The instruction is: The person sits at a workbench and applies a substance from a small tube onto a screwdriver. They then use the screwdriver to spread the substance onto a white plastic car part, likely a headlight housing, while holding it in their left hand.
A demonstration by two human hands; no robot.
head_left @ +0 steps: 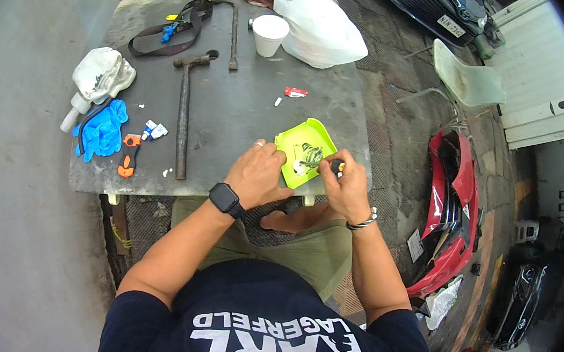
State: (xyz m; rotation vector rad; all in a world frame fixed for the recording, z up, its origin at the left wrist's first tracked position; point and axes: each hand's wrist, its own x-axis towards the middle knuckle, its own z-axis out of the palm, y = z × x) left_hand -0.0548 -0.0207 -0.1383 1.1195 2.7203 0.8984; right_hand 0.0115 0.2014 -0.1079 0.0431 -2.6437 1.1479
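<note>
A lime-green shallow tray (316, 129) lies at the table's near right edge, with dark and white paste (309, 153) smeared over its bottom. My left hand (260, 173) is closed on the tray's left rim. In my right hand (346, 185) is a thin tool with a black-and-yellow handle (338, 166). Its tip reaches into the paste; my fingers hide part of the handle. Beyond the tray lie a small red packet (296, 92) and a small white piece (278, 102). A hammer (183, 118) rests left of the tray, beyond my left hand.
On the grey table (233, 119) are a blue glove (104, 131), an orange-black hand tool (129, 156), small tubes (153, 130), a white container (102, 73), a strap (157, 49), a metal bar (233, 34), a white cup (270, 35) and a plastic bag (320, 27). A red bumper (439, 255) lies right.
</note>
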